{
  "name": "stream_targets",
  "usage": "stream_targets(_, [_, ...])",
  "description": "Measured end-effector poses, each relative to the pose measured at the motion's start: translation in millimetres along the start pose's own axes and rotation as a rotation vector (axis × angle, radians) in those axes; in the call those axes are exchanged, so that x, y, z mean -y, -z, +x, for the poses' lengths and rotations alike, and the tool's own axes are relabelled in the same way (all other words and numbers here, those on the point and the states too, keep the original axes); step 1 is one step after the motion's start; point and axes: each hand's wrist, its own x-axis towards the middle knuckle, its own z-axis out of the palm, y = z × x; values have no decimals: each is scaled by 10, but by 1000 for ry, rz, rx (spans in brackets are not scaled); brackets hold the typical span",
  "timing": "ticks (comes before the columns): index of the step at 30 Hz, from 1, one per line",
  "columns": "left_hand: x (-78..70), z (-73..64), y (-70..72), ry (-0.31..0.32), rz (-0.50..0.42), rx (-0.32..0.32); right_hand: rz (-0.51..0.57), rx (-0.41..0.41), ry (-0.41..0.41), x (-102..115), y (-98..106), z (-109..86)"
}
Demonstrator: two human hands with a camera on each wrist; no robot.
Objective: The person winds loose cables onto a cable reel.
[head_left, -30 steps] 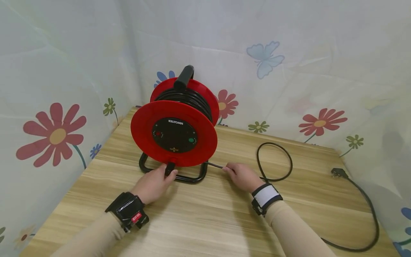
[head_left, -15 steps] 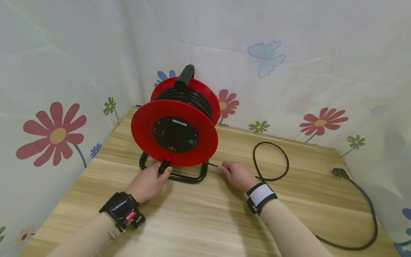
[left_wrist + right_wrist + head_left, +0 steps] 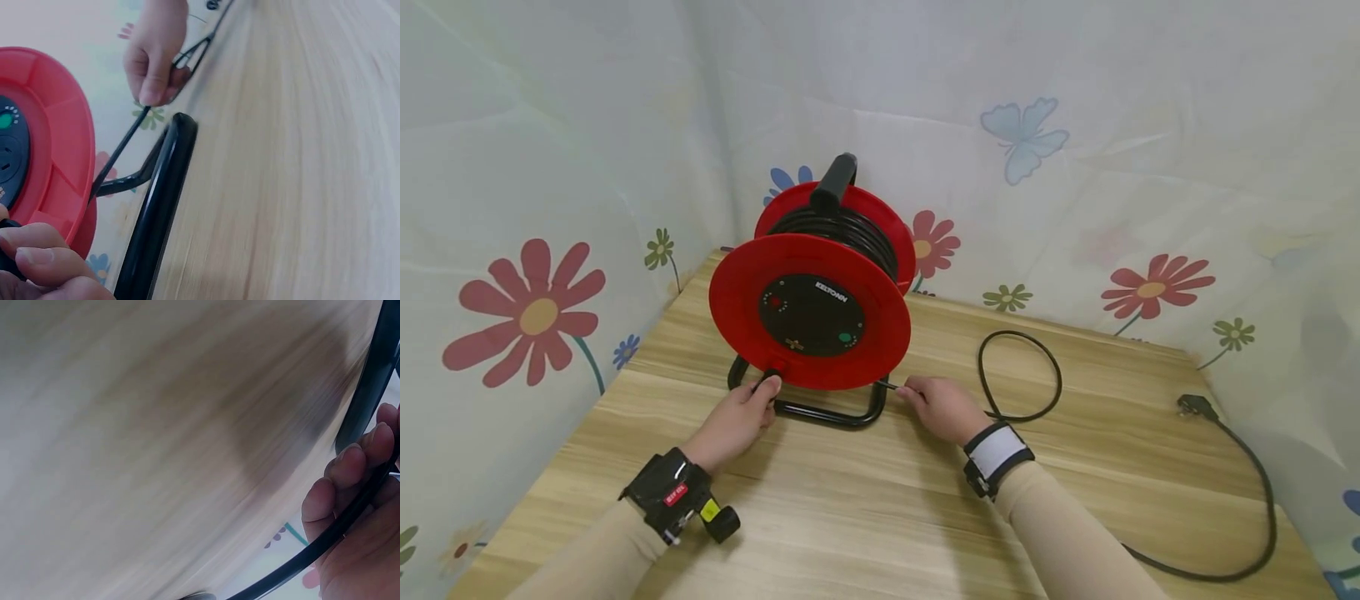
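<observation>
A red cable reel (image 3: 741, 304) wound with black cable stands on its black tubular frame (image 3: 831, 416), left of centre in the head view. My left hand (image 3: 735, 423) grips the black crank knob (image 3: 7, 259) low on the reel's front disc; the fingers mostly cover the knob. Just right of the frame, my right hand (image 3: 946, 410) holds the black cable (image 3: 281, 570) between thumb and fingers. In the right wrist view the cable runs across the palm under curled fingers. The left wrist view shows it stretched from the reel to the right hand.
A loop of cable (image 3: 1057, 392) lies on the wooden table (image 3: 850, 517) behind the right hand. The black plug (image 3: 1197, 406) rests near the right edge, its cable curving back toward the right forearm. Flower-printed curtains (image 3: 880, 75) border the table at the back and sides.
The reel has turned clockwise as seen from the front, the left hand carrying the knob leftward. My right hand has moved left toward the reel, and the cable loop has shifted left.
</observation>
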Motion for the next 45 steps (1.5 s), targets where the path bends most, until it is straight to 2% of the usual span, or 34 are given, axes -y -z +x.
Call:
stream_targets(2, [-4,-12,4,38,-75,6,5,9,-6,18,-2,10])
stream_targets(5, [-1,-22,8,71,-124,0,18,26,-15,32,1,17])
stream_targets(14, [8,-14,-11,76,-112,0,55,29,-10,-54,2,-49])
stream_targets(17, [-6,-18,-12,72,-119,2,84,43,-43,-155,54,-138])
stream_targets(19, [-19,-22,-10,63,-123,2,93,46,-81,-255,119,-225])
stream_targets(23, [-37,-30,-2,56,-121,-7,43,20,-165,-520,317,-456])
stream_targets(26, [-36,-34,13,57,-112,-16,0,-10,-229,-749,500,-681])
stream_targets(32, [-18,-26,50,55,-112,-18,-86,-62,-299,-1228,847,-1179])
stream_targets(35, [-20,-24,56,54,-112,-19,-144,-120,-300,-1404,1010,-1391])
stream_targets(38, [-21,-26,54,61,-106,-22,-181,-192,-256,-1511,1119,-1540])
stream_targets(42, [-14,-28,47,63,-96,-19,-180,-230,-163,-1571,1148,-1646])
stream_targets(45, [-15,-22,36,62,-91,-14,-167,-232,-136,-1601,1121,-1690])
